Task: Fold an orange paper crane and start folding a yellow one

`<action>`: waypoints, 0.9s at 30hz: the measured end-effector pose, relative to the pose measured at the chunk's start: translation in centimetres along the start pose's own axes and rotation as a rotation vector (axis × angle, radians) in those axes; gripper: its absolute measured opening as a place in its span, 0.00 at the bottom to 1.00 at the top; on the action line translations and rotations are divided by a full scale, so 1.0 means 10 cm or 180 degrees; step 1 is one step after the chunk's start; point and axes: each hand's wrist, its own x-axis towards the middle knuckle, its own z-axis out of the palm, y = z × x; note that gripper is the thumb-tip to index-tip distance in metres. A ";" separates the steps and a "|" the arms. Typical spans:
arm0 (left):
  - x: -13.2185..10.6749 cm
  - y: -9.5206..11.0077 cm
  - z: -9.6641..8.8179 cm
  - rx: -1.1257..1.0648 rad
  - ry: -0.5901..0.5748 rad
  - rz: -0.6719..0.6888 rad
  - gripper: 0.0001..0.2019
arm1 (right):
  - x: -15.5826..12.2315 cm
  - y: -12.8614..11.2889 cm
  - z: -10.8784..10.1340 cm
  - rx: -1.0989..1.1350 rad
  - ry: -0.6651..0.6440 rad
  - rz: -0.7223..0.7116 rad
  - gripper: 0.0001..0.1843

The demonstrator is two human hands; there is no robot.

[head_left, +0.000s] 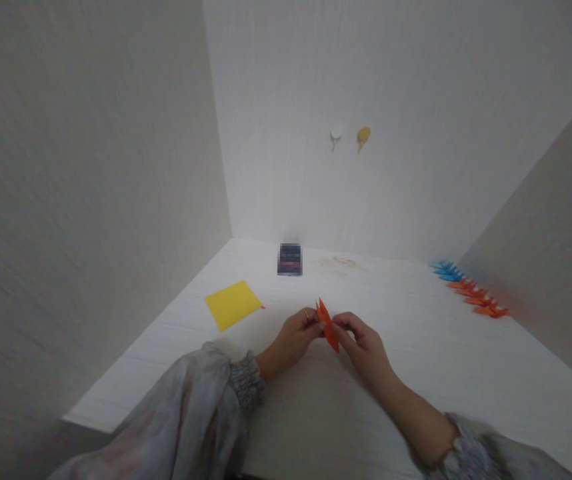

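Note:
Between my two hands, above the white table, is a piece of folded orange paper [329,328] with narrow pointed ends. My left hand [297,333], with a ring on one finger, pinches it from the left side. Fingers of my right hand [363,341] are closed on its right edge. Some fingertips are hidden behind the paper. To the left of my left hand lies a yellow sheet of paper [233,305], with a small orange-red bit [263,307] at its right corner.
Folded orange paper pieces [476,297] and blue ones [447,270] stand in a row along the right wall. A dark, blurred rectangular item [290,260] lies at the table's back. Two hooks, white [336,135] and yellow [364,135], are on the back wall. Walls enclose the table [406,293].

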 end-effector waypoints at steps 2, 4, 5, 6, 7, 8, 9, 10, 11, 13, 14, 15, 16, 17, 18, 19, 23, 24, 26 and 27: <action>0.00 -0.01 -0.01 0.0125 0.0005 0.0023 0.09 | 0.00 0.01 0.00 0.0111 -0.0079 -0.0004 0.08; 0.00 -0.02 -0.02 0.0250 0.0021 0.0056 0.09 | 0.00 0.02 0.01 0.0187 -0.0106 0.0002 0.08; 0.00 -0.02 -0.02 0.0305 0.0048 0.0072 0.09 | 0.00 0.02 0.01 0.0206 -0.0107 0.0001 0.08; 0.00 -0.03 -0.03 0.0353 0.0091 0.0089 0.08 | 0.01 0.03 0.01 0.0208 -0.0112 -0.0002 0.08; 0.00 -0.03 -0.03 0.0374 0.0095 0.0098 0.09 | 0.01 0.03 0.01 0.0194 -0.0114 -0.0018 0.07; 0.00 -0.03 -0.03 0.0341 0.0082 0.0105 0.09 | 0.01 0.03 0.01 0.0168 -0.0107 -0.0047 0.07; 0.00 -0.02 -0.03 0.0296 0.0059 0.0112 0.09 | 0.01 0.03 0.00 0.0134 -0.0085 -0.0087 0.06; 0.00 -0.01 -0.03 0.0248 0.0032 0.0120 0.10 | 0.01 0.03 0.00 0.0092 -0.0047 -0.0129 0.06; 0.00 0.00 -0.02 0.0204 0.0004 0.0129 0.10 | 0.01 0.03 0.00 0.0040 0.0007 -0.0159 0.06; -0.01 0.02 -0.02 0.0179 -0.0033 0.0145 0.10 | 0.00 0.02 0.00 -0.0057 0.0099 -0.0192 0.06; -0.01 0.03 -0.01 0.0189 -0.0033 0.0151 0.10 | 0.00 0.01 0.00 -0.0080 0.0118 -0.0201 0.06; -0.01 0.04 -0.01 0.0195 -0.0027 0.0156 0.10 | 0.00 0.01 0.00 -0.0085 0.0123 -0.0221 0.06; -0.01 0.05 -0.01 0.0194 -0.0012 0.0160 0.09 | 0.00 0.00 0.00 -0.0076 0.0126 -0.0258 0.06; -0.01 0.05 0.00 0.0184 0.0012 0.0157 0.09 | 0.00 -0.01 0.00 -0.0059 0.0139 -0.0314 0.06; -0.01 0.05 0.00 0.0155 0.0034 0.0153 0.09 | 0.00 -0.01 -0.01 -0.0044 0.0165 -0.0384 0.06; -0.01 0.05 0.00 0.0108 0.0047 0.0146 0.09 | 0.00 -0.02 -0.01 -0.0041 0.0196 -0.0447 0.05; 0.00 0.04 0.01 -0.0132 0.0029 0.0184 0.10 | -0.01 -0.03 -0.01 -0.0068 0.0281 -0.0404 0.06; 0.00 0.04 0.01 -0.0174 0.0007 0.0205 0.10 | -0.01 -0.02 -0.01 -0.0072 0.0319 -0.0331 0.07; 0.00 0.03 0.00 -0.0218 -0.0030 0.0210 0.11 | -0.01 -0.01 -0.01 -0.0084 0.0394 -0.0221 0.09; 0.00 0.03 0.00 -0.0221 -0.0041 0.0196 0.10 | -0.01 -0.01 -0.01 -0.0082 0.0398 -0.0193 0.09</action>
